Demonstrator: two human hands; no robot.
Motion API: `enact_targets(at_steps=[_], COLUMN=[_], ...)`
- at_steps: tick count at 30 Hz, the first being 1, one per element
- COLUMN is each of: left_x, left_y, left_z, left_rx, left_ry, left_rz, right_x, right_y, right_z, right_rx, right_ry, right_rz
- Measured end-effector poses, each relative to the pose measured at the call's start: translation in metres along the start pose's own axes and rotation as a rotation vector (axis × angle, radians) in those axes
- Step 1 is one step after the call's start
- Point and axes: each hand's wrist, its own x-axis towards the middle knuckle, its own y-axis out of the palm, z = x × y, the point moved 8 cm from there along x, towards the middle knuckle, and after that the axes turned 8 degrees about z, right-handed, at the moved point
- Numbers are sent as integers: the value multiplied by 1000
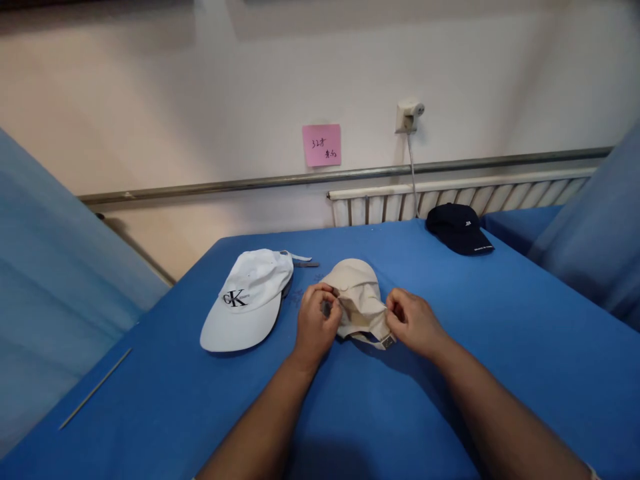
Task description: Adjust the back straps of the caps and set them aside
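Observation:
A beige cap [354,280] rests on the blue-covered table in front of me, its back strap and metal buckle turned toward me. My left hand [317,320] pinches the cap's left side between thumb and fingers. On the opposite side, my right hand [413,323] is closed on the fabric just above the buckle. To the left lies a white cap [257,283] with black letters on its front, its brim pointing toward me and its strap loose at the back. A dark navy cap [457,227] sits at the far right corner.
A thin stick [95,389] lies near the left edge of the blue table cover [500,320]. Blue curtains [55,280] hang on both sides. Behind are a metal rail [240,184], a white radiator [390,205], a pink note [322,145] and a wall socket [407,117] with a cord.

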Motion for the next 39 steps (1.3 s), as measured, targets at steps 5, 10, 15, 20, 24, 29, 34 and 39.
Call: enact_targets(at_steps=[5,10,15,20,24,29,34,39], left_x=[1,-2,-3,-2,-2,-2,-3,-3], left_y=[-3,7,8,9,8,10,14,16], left_z=[3,-1,-1,3,6,2,-1,-1], left_rx=[-75,-139,-141,-133,-115,-123,-141,-141], left_ry=[-22,-10,-14,-51,-79,-41,-16,-22], left_rz=[-8,60,69,94,80,97,137,156], right_x=[2,7,9,5,-4,-1,6,14], right_y=[2,26,44,24,7,12,23,45], right_z=[6,-16,-30,-2,24,6,-26,-34], right_rx=[228,257,324,175,32,178,202,654], right_ry=[-141,48,76,-94,-215,-10,210,178], right_rz=[132,146,133,73,32,37,-31,9])
